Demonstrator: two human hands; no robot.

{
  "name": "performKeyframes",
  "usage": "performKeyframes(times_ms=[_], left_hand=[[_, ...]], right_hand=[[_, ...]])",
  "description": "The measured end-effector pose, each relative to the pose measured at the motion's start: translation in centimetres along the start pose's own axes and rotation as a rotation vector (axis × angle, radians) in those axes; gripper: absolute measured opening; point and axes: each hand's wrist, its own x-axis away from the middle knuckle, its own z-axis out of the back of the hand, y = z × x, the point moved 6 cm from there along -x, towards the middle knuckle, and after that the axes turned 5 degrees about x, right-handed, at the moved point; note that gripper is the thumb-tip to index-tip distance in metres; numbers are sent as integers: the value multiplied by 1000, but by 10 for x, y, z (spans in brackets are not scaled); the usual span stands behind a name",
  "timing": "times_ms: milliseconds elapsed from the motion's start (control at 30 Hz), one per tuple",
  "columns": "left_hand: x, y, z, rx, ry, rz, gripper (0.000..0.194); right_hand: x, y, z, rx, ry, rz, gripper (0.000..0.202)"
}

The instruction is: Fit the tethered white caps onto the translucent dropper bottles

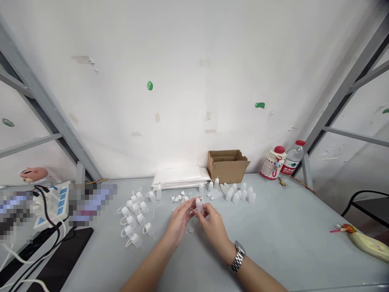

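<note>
Head view shows both hands holding one small cloudy white plastic bottle (199, 206), just above the middle of the table. The left hand (179, 219) has its fingers around one side, and the right hand (213, 224) pinches the other. Fingers hide part of it, so I can't tell what is inside.

An open brown cardboard box (228, 172) stands at the back by the wall; its bottom is out of sight. Near it are one clear plastic water bottle with a red cap (293, 160) and one cream and red flask (272, 164).

On the left, about eleven small white bottles with looped straps (131, 221) stand close together. Two more stand behind them, and three stand in front of the box. About eight cloudy white bottles without straps (236, 198) make a group on the right. A little pile of white caps (181, 197) lies past the left hand, too jumbled to count. One stack of flat white sheets (179, 177) sits beside the box.
</note>
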Motion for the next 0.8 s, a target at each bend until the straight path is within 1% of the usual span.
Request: performKeyframes(times_ms=[100,200,300,433,567,667,733,800], left_hand=[[0,4,1,-17,6,-34,27],[1,9,-1,-64,-20,-63,23],[2,10,-4,-65,-38,-57,24],[1,10,-5,-84,-34,-51,27],[-1,11,1,-136,29,-91,28],[-2,12,5,-112,58,-114,28],[-2,10,5,-69,47,-89,28],[-2,7,2,-13,10,-32,26]], right_hand=[[1,-5,-3,-47,-37,60,22],[1,-7,-1,-7,17,108,23],[1,-7,3,19,77,136,26],[1,-8,5,8,85,140,26],[2,-11,2,-73,20,137,24],[0,-12,-4,-246,-107,91,29],[-3,-10,-8,-397,-178,32,34],[-5,-6,-10,-519,-181,-25,36]])
